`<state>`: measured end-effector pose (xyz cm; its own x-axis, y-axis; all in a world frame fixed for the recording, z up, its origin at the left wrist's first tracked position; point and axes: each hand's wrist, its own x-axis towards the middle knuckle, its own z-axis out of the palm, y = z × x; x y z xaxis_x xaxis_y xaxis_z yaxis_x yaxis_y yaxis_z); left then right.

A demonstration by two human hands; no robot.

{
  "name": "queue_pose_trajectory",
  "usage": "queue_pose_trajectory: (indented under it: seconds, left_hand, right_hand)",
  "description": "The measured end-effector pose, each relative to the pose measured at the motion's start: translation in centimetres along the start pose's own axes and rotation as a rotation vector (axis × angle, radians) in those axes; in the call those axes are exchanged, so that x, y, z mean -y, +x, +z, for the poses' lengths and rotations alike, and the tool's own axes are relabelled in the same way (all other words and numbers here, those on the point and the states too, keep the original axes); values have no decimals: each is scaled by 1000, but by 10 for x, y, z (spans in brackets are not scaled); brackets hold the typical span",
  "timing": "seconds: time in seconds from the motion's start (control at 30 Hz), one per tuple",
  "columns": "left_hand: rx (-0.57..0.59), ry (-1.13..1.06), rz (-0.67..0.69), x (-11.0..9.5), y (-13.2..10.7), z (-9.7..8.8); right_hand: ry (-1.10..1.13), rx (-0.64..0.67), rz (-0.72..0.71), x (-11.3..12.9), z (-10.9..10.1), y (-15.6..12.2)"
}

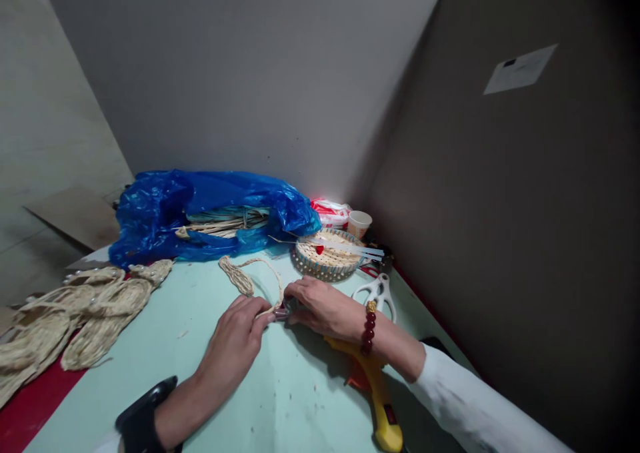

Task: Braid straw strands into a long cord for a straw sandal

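Note:
A braided straw cord lies coiled on the pale green tabletop, and its free length loops over to between my hands. My left hand is closed, pinching the cord's end between thumb and fingers. Right beside those fingertips, my right hand is closed on a small shiny dark-reddish piece, partly hidden by the fingers; its kind cannot be made out. A yellow glue gun lies beneath my right forearm, its front part covered.
Woven straw sandals lie at left. Behind are a blue plastic bag of straw, and a round woven basket with translucent sticks across it. White-handled scissors, a paper cup and a red-white packet are at right.

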<state>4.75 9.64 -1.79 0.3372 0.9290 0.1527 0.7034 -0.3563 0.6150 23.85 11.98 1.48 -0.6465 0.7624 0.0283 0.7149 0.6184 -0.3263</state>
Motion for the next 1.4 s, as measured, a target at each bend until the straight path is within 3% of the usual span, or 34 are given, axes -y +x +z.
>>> queue_pose_trajectory:
  seconds: [0.43, 0.53, 0.7, 0.97, 1.1, 1.23, 1.4]
  left_hand:
    - [37, -151, -141, 7, 1, -10]
    - [68, -275, -197, 8, -8, -15]
    - [129, -676, -351, 2, -29, -17]
    - [167, -844, -416, -1, -65, -22]
    - [175, -921, -368, -1, -80, -22]
    - [177, -955, -335, -5, -86, -19]
    - [174, -970, -373, -7, -86, -12]
  right_hand:
    - [-151, 51, 88, -8, 7, 7]
    - [-181, 53, 107, -9, 6, 5]
    - [-239, 27, 93, 1, 8, 7]
    - [-272, -127, 149, 30, 8, -10]
    - [91, -260, 249, 67, 9, -39]
    - [557, -132, 284, 103, 21, -56]
    - [704, -157, 311, 110, 41, -58]
